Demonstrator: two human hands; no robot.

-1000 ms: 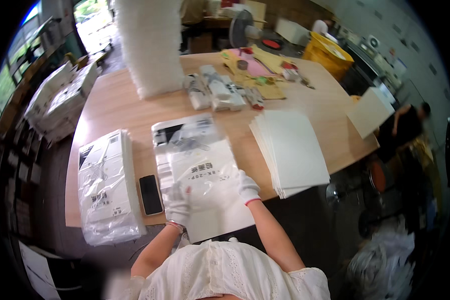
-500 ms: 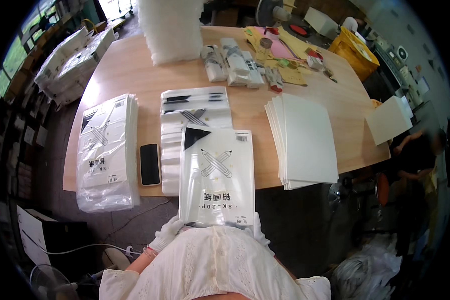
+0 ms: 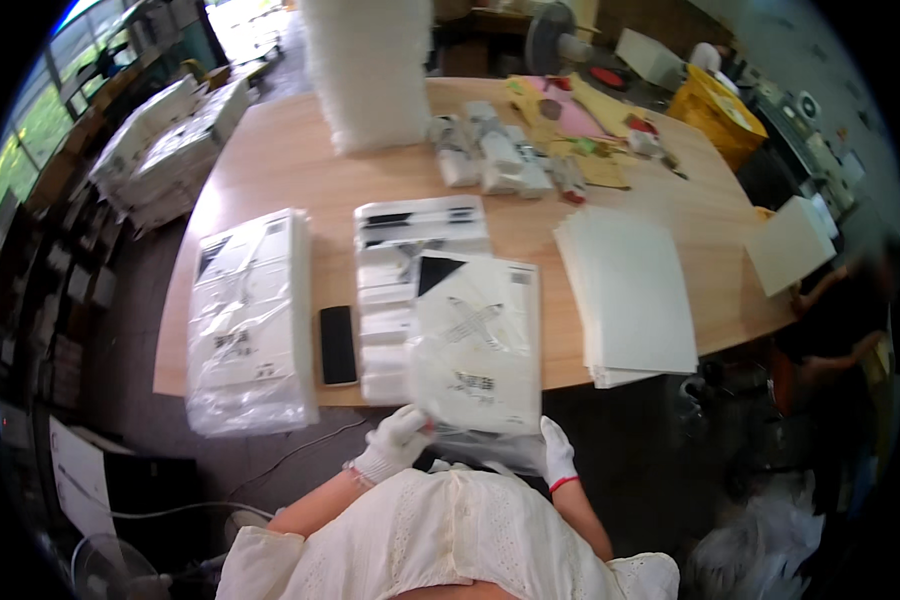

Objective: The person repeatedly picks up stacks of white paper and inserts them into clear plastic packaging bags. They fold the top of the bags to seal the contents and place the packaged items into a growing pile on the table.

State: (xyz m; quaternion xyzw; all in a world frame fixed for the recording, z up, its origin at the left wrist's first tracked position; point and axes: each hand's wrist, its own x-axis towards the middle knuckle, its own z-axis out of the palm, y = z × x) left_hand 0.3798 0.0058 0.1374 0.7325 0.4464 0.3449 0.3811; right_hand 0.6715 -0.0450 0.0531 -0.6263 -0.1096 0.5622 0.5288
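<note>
In front of me, a clear plastic bag of paper (image 3: 477,345) with a black corner and crossed pencils printed on it lies over the table's near edge, its clear open end hanging toward me. My left hand (image 3: 395,440), in a white glove, is closed on the bag's lower left corner. At the lower right edge, my gloved right hand (image 3: 558,455) grips the plastic, its thumb partly hidden. Under the bag's far part lies a row of overlapping empty plastic bags (image 3: 382,330). A stack of filled bags (image 3: 245,330) sits at the left, and a fanned stack of white paper sheets (image 3: 635,300) at the right.
A phone (image 3: 337,345) lies between the filled stack and the empty bags. Farther back on the wooden table (image 3: 270,160) stand a tall white fluffy block (image 3: 370,75), wrapped bundles (image 3: 495,145) and yellow paper scraps (image 3: 605,172). Another person (image 3: 840,320) sits at the right.
My hands have come out from my body and show more fully at the bag's near end. The bag's clear end now stretches between them. The whole view has shifted a little.
</note>
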